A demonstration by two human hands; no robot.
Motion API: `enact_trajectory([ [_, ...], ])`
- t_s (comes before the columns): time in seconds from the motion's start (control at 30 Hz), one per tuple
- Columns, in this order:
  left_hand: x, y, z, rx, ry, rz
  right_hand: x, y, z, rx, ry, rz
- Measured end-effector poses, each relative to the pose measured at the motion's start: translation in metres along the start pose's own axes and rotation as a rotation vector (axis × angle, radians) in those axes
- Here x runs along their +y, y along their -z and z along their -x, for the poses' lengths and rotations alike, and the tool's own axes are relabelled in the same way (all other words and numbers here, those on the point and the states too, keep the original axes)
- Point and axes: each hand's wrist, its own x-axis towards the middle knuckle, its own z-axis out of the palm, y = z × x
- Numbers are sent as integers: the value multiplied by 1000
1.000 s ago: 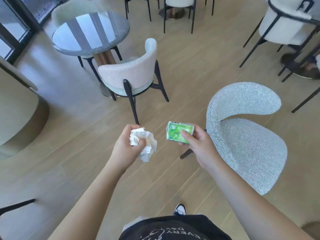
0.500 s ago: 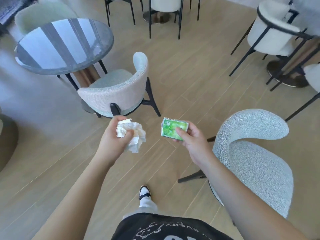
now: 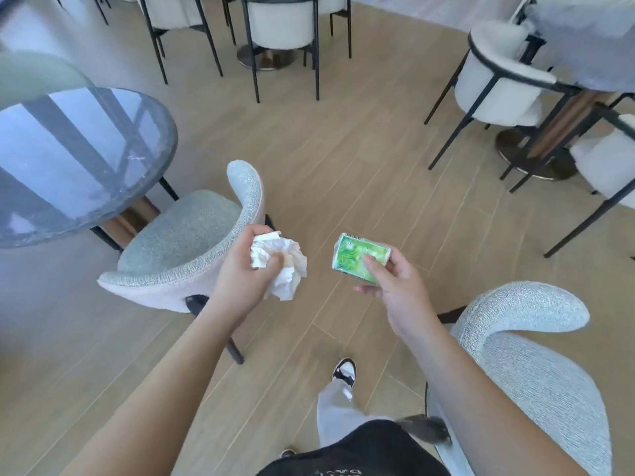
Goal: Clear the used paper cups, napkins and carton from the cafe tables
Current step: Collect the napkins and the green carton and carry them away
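Head view: a person walks across a cafe floor, both arms held out in front, rubbish in each hand.
Wood floor [image 3: 360, 159]: open lane straight ahead between the seats; no bin shows anywhere in the picture.
Round table [image 3: 75, 159]: ahead and to the left, glossy dark top; nothing to clear can be made out on the part in view.
Grey chair, left [image 3: 178, 249]: tucked at that table, its curved back just below and behind the left hand.
Grey chair, right [image 3: 522, 365]: close by the right forearm.
White chairs [image 3: 494, 87]: further off on the right, around a table that is blurred.
Left hand [image 3: 244, 273]: fingers curled tight round the napkin [image 3: 285, 266], a crumpled white wad sticking out to the right of the fist.
Right hand [image 3: 395, 286]: thumb on top, fingers beneath, pinching the carton [image 3: 357, 255].
Carton lie: small green box, long axis running left to right and tilted a little, free end toward the left hand.
Gap: napkin and carton near each other, not touching.
Key relation: both hands are full, so I judge the next stop to be a bin; the left hand is nearer the round table.
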Motion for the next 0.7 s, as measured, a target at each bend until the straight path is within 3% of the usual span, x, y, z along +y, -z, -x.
enact_trajectory([
  [0.37, 65, -56, -208, -29, -49, -35, -81, 18, -201, 35, 56, -22],
  [0.7, 92, -61, -379, -27, -51, 7, -127, -3, -362, 48, 119, 4],
])
